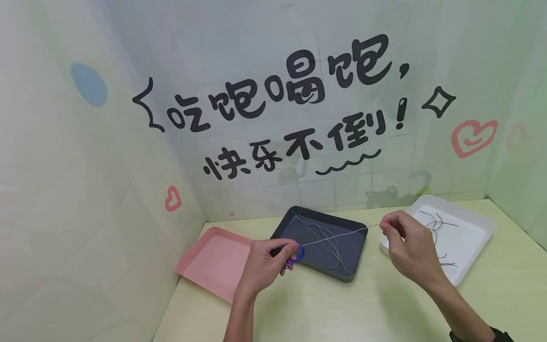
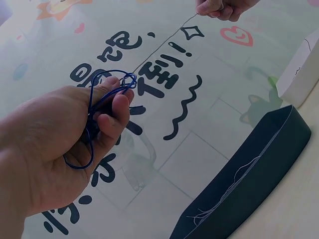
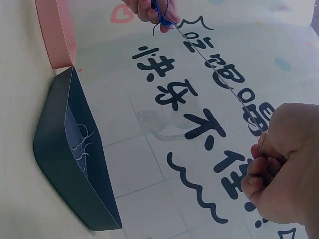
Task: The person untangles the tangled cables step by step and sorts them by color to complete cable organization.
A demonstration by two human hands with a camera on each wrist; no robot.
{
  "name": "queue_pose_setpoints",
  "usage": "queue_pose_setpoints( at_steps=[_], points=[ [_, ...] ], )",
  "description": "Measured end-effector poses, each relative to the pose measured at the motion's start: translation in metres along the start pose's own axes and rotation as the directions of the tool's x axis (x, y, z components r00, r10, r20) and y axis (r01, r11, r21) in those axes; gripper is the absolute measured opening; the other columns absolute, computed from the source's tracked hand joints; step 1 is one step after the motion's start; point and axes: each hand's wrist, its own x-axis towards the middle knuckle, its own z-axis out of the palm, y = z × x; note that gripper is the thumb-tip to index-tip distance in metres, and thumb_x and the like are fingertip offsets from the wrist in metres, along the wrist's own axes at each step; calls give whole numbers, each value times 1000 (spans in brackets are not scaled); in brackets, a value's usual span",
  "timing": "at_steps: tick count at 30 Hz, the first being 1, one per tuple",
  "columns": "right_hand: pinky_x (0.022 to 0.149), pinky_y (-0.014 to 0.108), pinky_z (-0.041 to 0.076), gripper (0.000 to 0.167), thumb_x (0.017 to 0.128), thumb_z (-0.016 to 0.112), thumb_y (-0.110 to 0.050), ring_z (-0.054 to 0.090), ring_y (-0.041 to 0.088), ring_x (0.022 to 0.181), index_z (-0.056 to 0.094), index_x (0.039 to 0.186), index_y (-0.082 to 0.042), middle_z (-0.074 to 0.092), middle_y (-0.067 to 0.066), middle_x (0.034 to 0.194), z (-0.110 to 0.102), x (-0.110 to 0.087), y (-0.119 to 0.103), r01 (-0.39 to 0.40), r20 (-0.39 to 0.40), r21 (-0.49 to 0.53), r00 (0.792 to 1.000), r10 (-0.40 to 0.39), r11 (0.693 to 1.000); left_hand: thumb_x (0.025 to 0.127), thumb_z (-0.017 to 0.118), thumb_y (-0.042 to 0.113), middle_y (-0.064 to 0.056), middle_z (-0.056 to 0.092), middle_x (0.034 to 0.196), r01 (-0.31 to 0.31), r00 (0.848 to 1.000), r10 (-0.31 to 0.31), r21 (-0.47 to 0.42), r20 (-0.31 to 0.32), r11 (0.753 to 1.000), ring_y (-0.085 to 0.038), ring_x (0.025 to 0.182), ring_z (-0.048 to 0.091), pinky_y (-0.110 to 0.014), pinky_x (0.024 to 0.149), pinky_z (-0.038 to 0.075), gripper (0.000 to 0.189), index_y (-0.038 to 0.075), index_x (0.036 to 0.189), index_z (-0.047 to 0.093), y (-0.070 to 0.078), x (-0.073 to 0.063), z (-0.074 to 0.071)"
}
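My left hand [image 1: 267, 261] pinches a bundle of blue cord [image 2: 92, 117], with loops sticking out past the fingers. From that bundle a thin pale string [image 1: 335, 236] runs up to the right, pulled straight. Its other end is pinched between thumb and curled fingers of my right hand [image 1: 410, 244]. Both hands are in the air, the left by the near left edge of the dark grey tray [image 1: 359, 256], the right in front of the white tray [image 1: 474, 247]. How the string joins the blue cord is hidden by the left fingers.
Loose pale strings [image 1: 331, 244] lie in the dark grey tray. The white tray holds several dark strings [image 1: 438, 221], partly behind the right hand. A pink tray [image 1: 213, 259] stands at the left of the table [image 1: 333, 308]. Behind the trays rises a printed curtain [image 1: 256, 57].
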Motion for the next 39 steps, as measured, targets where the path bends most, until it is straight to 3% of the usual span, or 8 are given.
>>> queue_pose_setpoints(
  at_steps=[6,13,19,23,27,30,33,39],
  points=[
    [64,12,39,16,98,74,10,51,-4,71,72,94,-5,65,-2,80,1,-1,4,-45,-23,-18,999,45,999,112,73,20,-18,76,86,18,998,-18,-6,68,1000,-4,61,65,-18,56,57,18,6,110,85,2,0,0],
    [64,13,37,13,99,73,8,47,-4,69,72,94,-4,64,0,78,2,0,4,-91,-52,-21,995,90,996,111,74,19,-17,74,80,8,994,-9,10,104,1000,-4,61,62,-16,53,52,19,3,107,84,2,0,0],
    [64,14,37,11,101,72,6,47,-3,69,72,96,-3,65,2,79,-2,1,6,-118,-50,-39,992,116,992,112,73,22,-14,72,77,42,989,-46,32,143,999,-5,60,60,-17,52,50,23,2,106,83,1,0,-4],
    [63,14,38,9,104,71,3,49,-2,69,72,97,-2,64,-2,80,-13,5,10,-157,-45,-59,987,155,986,112,73,24,-7,67,78,111,988,-112,21,109,994,-5,63,57,-17,53,48,23,5,103,83,1,-4,-13],
    [60,17,42,8,108,70,-4,51,1,65,72,101,-3,61,-15,78,-23,8,15,-222,-1,-64,975,223,973,112,73,25,-6,67,80,131,991,-131,4,28,991,-6,65,58,-17,55,47,22,8,103,83,0,-8,-24],
    [60,18,45,10,111,71,-11,56,2,68,74,106,-3,63,-22,80,-26,9,17,-294,49,-27,954,295,955,112,72,28,-7,69,80,116,993,-115,25,-35,993,-7,65,59,-17,54,48,24,10,102,83,-2,-9,-27],
    [62,17,49,15,112,71,-18,61,2,73,76,112,-3,68,-23,84,-22,10,18,-387,110,55,919,379,921,112,73,30,-7,71,80,107,989,-106,10,-101,994,-8,64,60,-17,54,49,24,11,100,82,-3,-8,-28],
    [68,18,61,24,113,72,-22,71,3,77,73,116,2,75,-14,90,-1,9,19,-541,301,250,832,467,803,113,72,23,-9,72,79,53,977,-55,-12,-208,998,-9,61,63,-17,54,53,22,9,99,82,-5,-6,-27]
  ],
)
